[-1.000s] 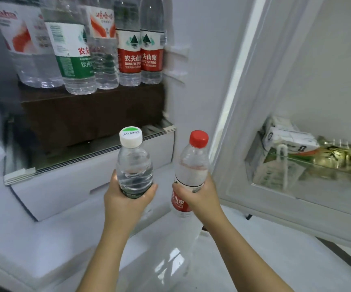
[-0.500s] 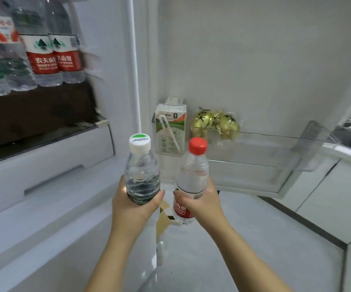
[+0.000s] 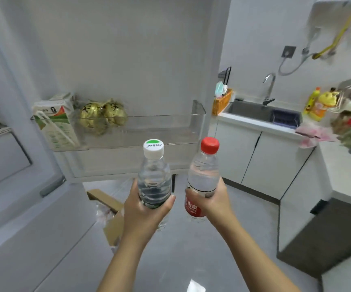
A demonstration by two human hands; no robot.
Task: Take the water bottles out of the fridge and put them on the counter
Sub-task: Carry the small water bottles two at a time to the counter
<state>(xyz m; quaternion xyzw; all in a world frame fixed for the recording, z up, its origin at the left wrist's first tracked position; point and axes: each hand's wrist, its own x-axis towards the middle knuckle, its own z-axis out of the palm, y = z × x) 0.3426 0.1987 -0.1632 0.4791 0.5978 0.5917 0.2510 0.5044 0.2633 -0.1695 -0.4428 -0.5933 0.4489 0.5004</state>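
A second ago I faced the stocked fridge shelf; now my view has swung right, so the carton (image 3: 54, 123) and door bin (image 3: 166, 123) sit up and left of my hands. I judge both bottles are out and the carry is under way. My left hand (image 3: 143, 209) wraps the white-capped bottle (image 3: 154, 180), upright. Just beside it, my right hand (image 3: 212, 202) grips the red-capped bottle (image 3: 204, 175), slightly tilted. The counter (image 3: 252, 121) lies well beyond my right hand, around the sink (image 3: 252, 109).
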